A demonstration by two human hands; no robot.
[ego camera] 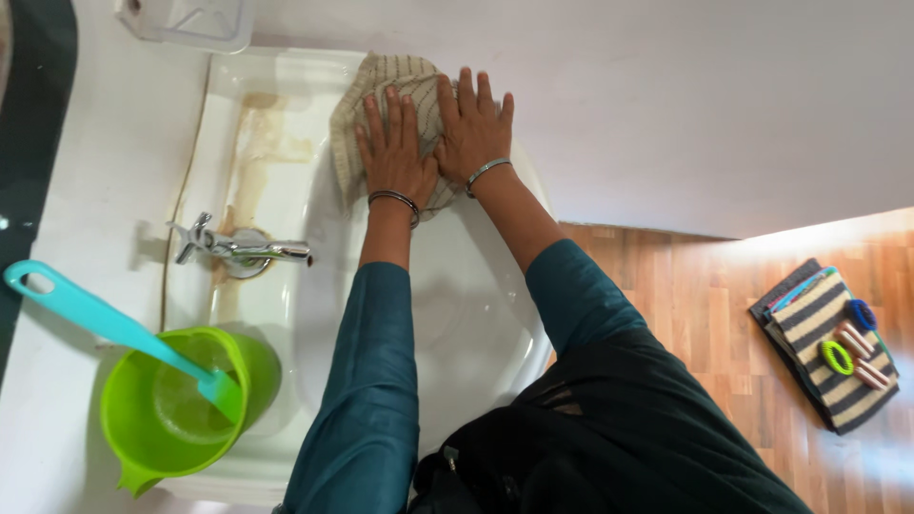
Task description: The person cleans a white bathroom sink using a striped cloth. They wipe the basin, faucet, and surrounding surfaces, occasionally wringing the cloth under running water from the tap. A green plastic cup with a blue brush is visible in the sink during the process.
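A beige striped cloth (381,90) is pressed against the far rim of a white sink (286,314), bunched into soft folds at its edge. It is judged to be light and limp, probably damp, so it would slide on the glazed surface unless weighted from above; it can be gathered anywhere along its crumpled border, and a pinch at a fold would serve best.

The left hand (395,157) is laid flat on the cloth, palm down, fingers (386,119) extended and slightly spread, nothing being gripped. The right hand (471,133) is placed just beside it, touching it at the thumb side, fingers likewise straight and slightly parted over the cloth's right part. Both forearms are stretched forward over the basin, metal bangles being worn at the wrists.

A metal tap (243,249) is mounted at the sink's left. On the counter (86,190), a green jug (181,409) with a turquoise-handled tool (114,328) in it is seen nearer.
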